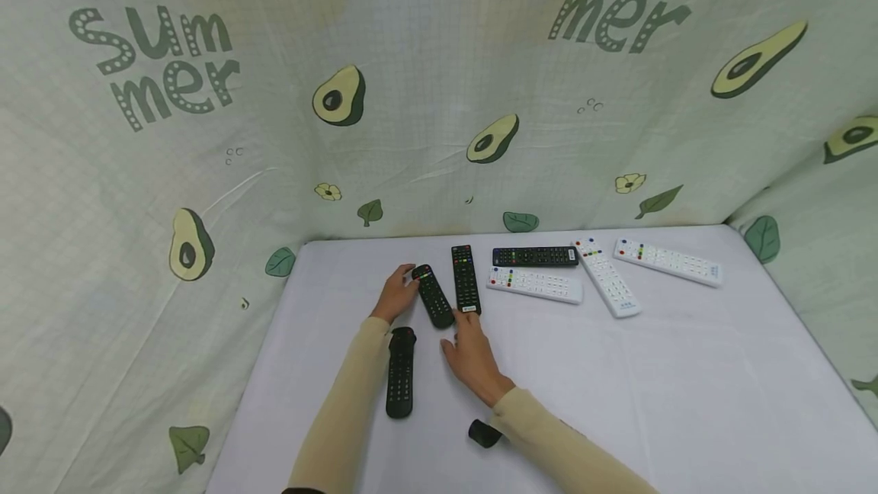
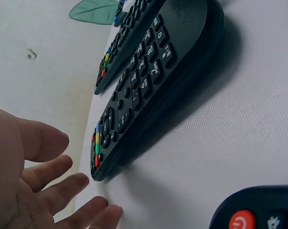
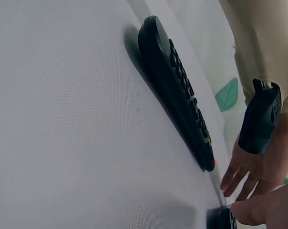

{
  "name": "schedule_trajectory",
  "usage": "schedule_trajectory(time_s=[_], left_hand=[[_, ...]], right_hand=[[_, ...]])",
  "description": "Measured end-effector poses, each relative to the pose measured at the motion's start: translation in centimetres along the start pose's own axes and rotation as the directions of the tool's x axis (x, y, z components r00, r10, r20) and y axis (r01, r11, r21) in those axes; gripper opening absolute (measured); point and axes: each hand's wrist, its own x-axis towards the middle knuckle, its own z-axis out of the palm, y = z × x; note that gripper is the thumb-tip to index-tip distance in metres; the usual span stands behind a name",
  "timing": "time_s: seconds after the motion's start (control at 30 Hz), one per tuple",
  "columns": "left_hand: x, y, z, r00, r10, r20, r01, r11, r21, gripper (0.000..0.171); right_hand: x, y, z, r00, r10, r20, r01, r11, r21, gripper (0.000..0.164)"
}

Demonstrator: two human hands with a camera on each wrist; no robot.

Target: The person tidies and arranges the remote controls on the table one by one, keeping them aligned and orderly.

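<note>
Two black remote controls lie between my hands in the head view: a slanted one [image 1: 433, 297] and a longer upright one [image 1: 466, 280] to its right. My left hand [image 1: 398, 294] is at the far end of the slanted remote. In the left wrist view its fingers are spread and apart, with fingertips near the remote's coloured keys. My right hand [image 1: 473, 357] reaches forward, fingertips right at the near ends of both remotes, its thumb held away from its fingers. Nearer me, a third black remote [image 1: 401, 376] lies beside the left forearm.
At the back right lie another black remote [image 1: 535, 256], lying crosswise, and several white ones, including one just in front of it [image 1: 535, 286]. A slanted white remote [image 1: 607, 278] and a further white one [image 1: 668, 262] lie farther right. Printed cloth [image 1: 411, 174] hangs behind the table.
</note>
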Motion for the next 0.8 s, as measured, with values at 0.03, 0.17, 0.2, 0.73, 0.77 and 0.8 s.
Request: schedule_trajectory(time_s=[0.03, 0.17, 0.2, 0.73, 0.77, 0.8], left_hand=[[0.1, 0.0, 0.0, 1.0, 0.0, 0.004, 0.0, 1.0, 0.004, 0.049], [0.2, 0.0, 0.2, 1.0, -0.013, 0.019, 0.013, 1.0, 0.014, 0.048], [0.3, 0.0, 0.3, 1.0, -0.016, 0.022, 0.015, 1.0, 0.019, 0.048], [-0.6, -0.2, 0.2, 1.0, 0.0, 0.03, -0.002, 0.999, 0.049, 0.049], [-0.7, -0.1, 0.2, 0.999, -0.004, 0.034, 0.003, 0.999, 0.044, 0.049], [-0.7, -0.1, 0.2, 0.999, -0.011, 0.037, 0.009, 0.999, 0.038, 0.049]], right_hand=[[0.0, 0.0, 0.0, 1.0, -0.002, 0.001, 0.002, 1.0, -0.004, 0.059], [0.0, 0.0, 0.1, 1.0, -0.015, -0.001, 0.015, 1.0, -0.022, 0.057], [0.0, 0.0, 0.1, 1.0, -0.018, -0.003, 0.017, 1.0, -0.023, 0.057], [0.0, 0.5, 0.4, 0.999, -0.017, -0.039, 0.019, 0.999, 0.048, 0.052], [0.0, 0.6, 0.4, 0.999, -0.017, -0.041, 0.019, 0.999, 0.05, 0.051], [-0.1, 0.6, 0.4, 0.999, -0.019, -0.045, 0.022, 0.998, 0.052, 0.051]])
